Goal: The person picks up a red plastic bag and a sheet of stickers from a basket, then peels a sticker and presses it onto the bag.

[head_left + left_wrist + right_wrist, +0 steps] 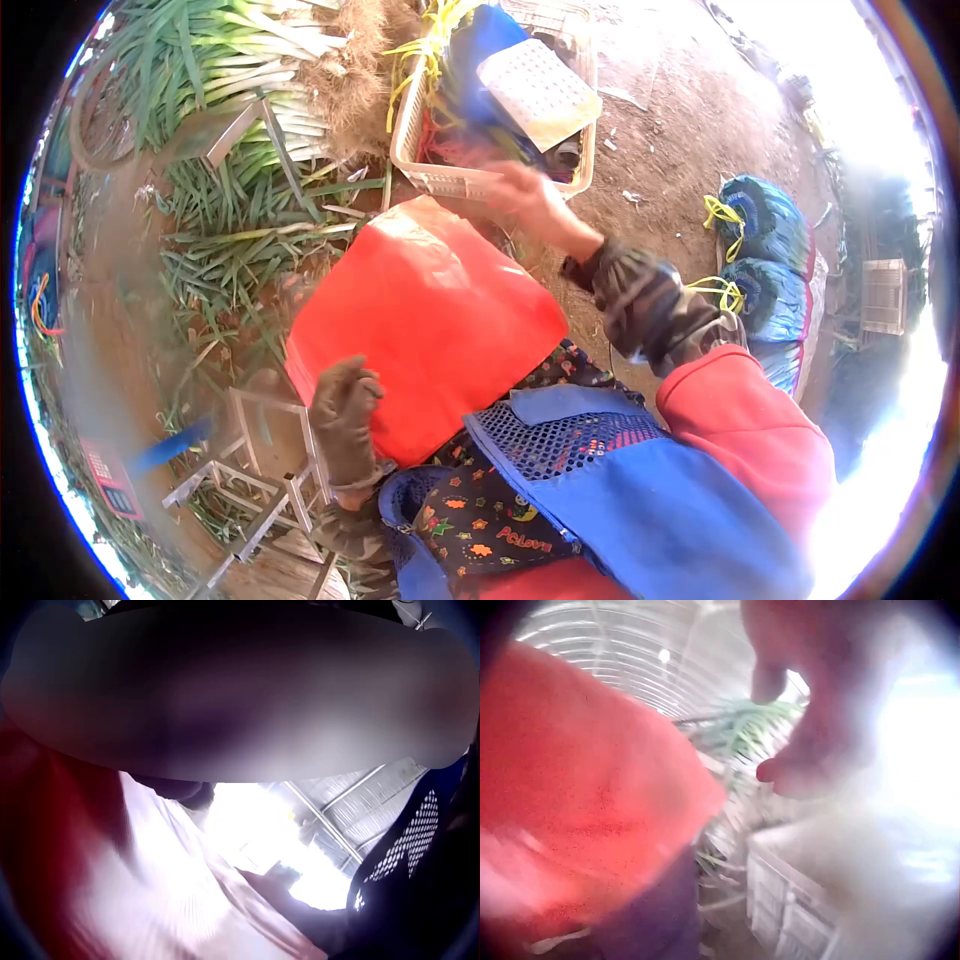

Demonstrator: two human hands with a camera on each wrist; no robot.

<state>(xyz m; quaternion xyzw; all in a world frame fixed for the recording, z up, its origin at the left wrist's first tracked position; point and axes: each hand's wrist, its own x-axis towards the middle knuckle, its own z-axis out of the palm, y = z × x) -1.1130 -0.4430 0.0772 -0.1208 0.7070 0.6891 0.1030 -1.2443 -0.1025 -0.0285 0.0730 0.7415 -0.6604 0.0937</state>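
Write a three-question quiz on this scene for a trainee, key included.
1. True or false: in the head view, the right hand is nearer the basket than the left hand is.
2. Fill in the blank: the broad sheet nearest the left hand is coloured ____.
3. Multiple choice: in the head view, where do the leeks lie relative to the basket?
A) to its left in the picture
B) to its right in the picture
C) inside it

Key: 1. True. 2. Red. 3. A.
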